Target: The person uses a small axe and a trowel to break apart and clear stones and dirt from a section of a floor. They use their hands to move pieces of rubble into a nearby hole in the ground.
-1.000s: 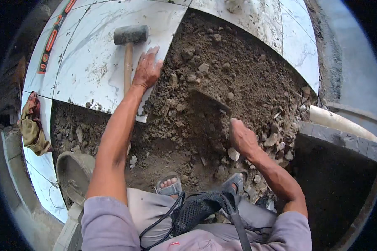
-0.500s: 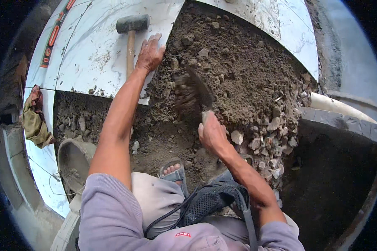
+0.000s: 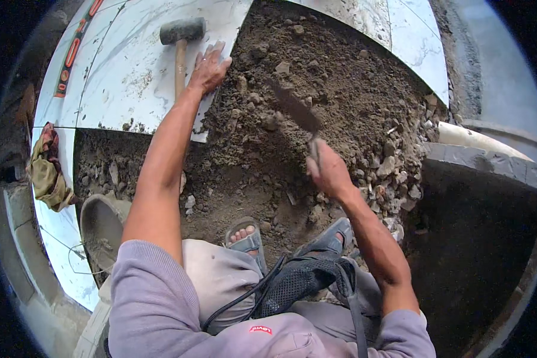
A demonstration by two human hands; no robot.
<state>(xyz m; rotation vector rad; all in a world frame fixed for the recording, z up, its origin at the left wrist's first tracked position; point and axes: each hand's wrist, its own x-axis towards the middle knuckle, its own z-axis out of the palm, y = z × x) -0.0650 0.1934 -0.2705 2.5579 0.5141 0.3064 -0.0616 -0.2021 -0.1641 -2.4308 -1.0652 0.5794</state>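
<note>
My right hand [image 3: 328, 172] grips the handle of a trowel [image 3: 293, 109], whose dirty blade points up and left over a bed of brown soil and rubble [image 3: 340, 83]. My left hand [image 3: 207, 68] lies flat, fingers spread, on the edge of a large white marble tile [image 3: 125, 77], right where the tile meets the soil. A rubber mallet [image 3: 182, 45] with a wooden handle lies on that tile just left of my left hand. My sandalled feet [image 3: 247, 238] stand on the soil below.
More white tiles [image 3: 411, 42] border the soil at the upper right. A crumpled cloth [image 3: 48, 173] lies at the left, a grey pan [image 3: 101, 227] beside my left knee. Loose stones [image 3: 394, 167] pile at the right, beside a dark raised ledge [image 3: 477, 179] and a pale pipe [image 3: 477, 137].
My right hand has swept the trowel leftward and up across the soil, from the right side toward the middle. My left hand stays on the tile edge.
</note>
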